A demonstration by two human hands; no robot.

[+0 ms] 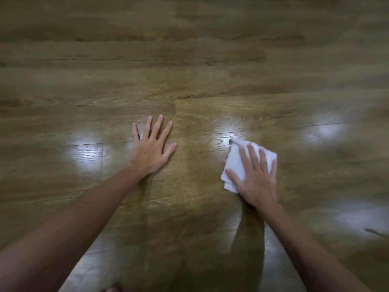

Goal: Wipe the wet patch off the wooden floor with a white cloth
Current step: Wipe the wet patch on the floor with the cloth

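Observation:
A folded white cloth lies flat on the wooden floor right of centre. My right hand presses down on it with straight, spread fingers, covering most of its right side. A small wet smear shows on the planks just beyond the cloth's far left corner, inside a bright glare spot. My left hand rests flat on the bare floor to the left, fingers spread, holding nothing.
Brown wood-grain planks fill the whole view. Bright light reflections sit at the left, the right and the lower right. The outer parts of the frame are blurred.

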